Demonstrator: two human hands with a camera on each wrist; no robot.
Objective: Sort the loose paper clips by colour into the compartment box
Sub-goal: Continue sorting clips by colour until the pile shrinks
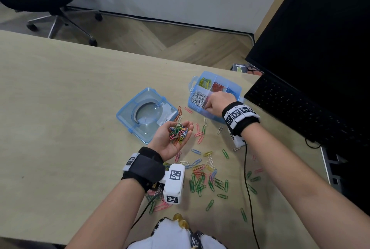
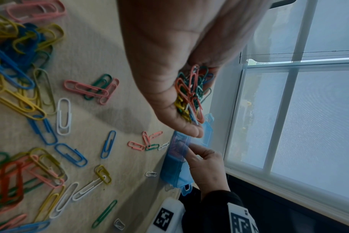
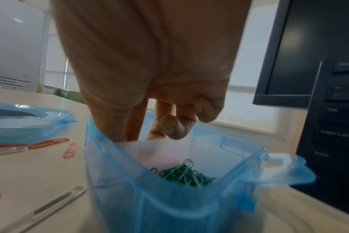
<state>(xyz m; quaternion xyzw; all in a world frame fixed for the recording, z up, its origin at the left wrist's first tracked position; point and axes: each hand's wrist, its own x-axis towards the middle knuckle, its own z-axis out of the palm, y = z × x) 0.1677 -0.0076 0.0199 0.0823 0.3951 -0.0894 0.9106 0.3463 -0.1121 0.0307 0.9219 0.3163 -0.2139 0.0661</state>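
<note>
Sorting paper clips: a handful held, fingers in the box

Cupping a mixed-colour bundle of paper clips (image 1: 178,132) palm-up, the left hand (image 1: 170,140) hovers above the table (image 1: 60,98), just beside the detached blue lid (image 1: 146,114). The right hand (image 1: 217,101) reaches down into a near compartment of the blue compartment box (image 1: 236,90), fingers (image 3: 170,127) curled downward; whether they pinch a clip I cannot tell. Yellow, red and blue clips fill the far compartments, white clips (image 1: 197,97) a near one, and green clips (image 3: 185,175) lie under the wrist in the right wrist view. Loose clips (image 1: 204,176) of many colours lie scattered on the table between the forearms. A black keyboard (image 1: 296,106) sits just right of the box.
</note>
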